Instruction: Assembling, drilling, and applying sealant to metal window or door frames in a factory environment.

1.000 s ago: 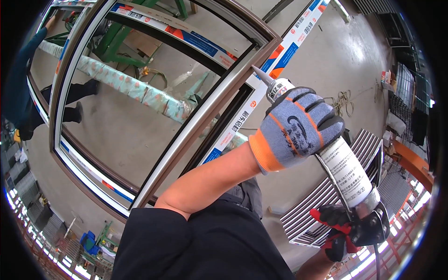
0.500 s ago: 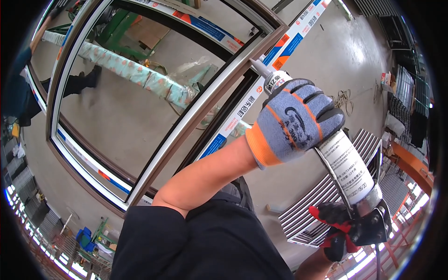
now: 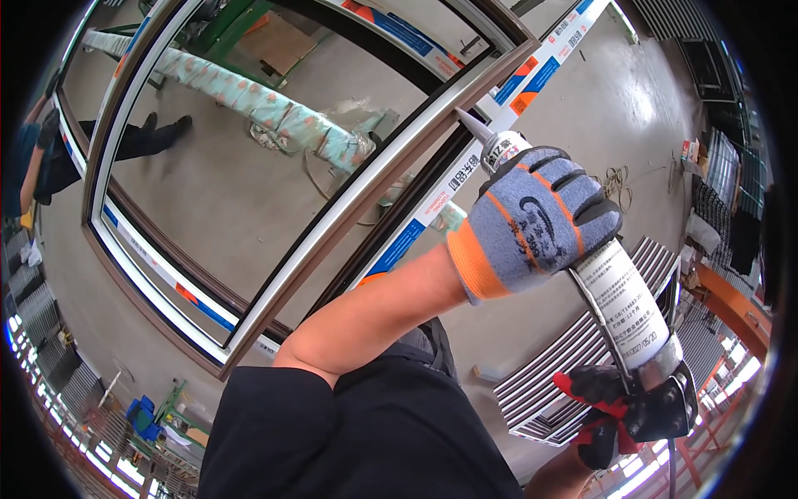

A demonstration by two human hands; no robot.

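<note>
My left hand (image 3: 544,220), in a grey glove with an orange cuff, is wrapped round the front of a white sealant cartridge in a caulking gun (image 3: 625,295). In a black and red glove, my right hand (image 3: 600,416) grips the gun's black rear end at the lower right. The grey tapered nozzle (image 3: 475,126) points up and left. Its tip appears at or very close to the brown outer edge of a large window frame (image 3: 366,193); whether they touch I cannot tell. Dark seals and pale inner strips line this frame.
A printed protective-film strip (image 3: 440,195) covers a bar beside the frame. Behind the opening lies a long beam in patterned wrap (image 3: 249,96). Striped profiles (image 3: 540,391) are stacked at the lower right. Another person's legs (image 3: 154,137) show at the left. Cord (image 3: 615,181) lies on the floor.
The frame appears shifted slightly right in the view. The nozzle and my left hand sit a little lower and further right. At the left, more of the other person has come into view.
</note>
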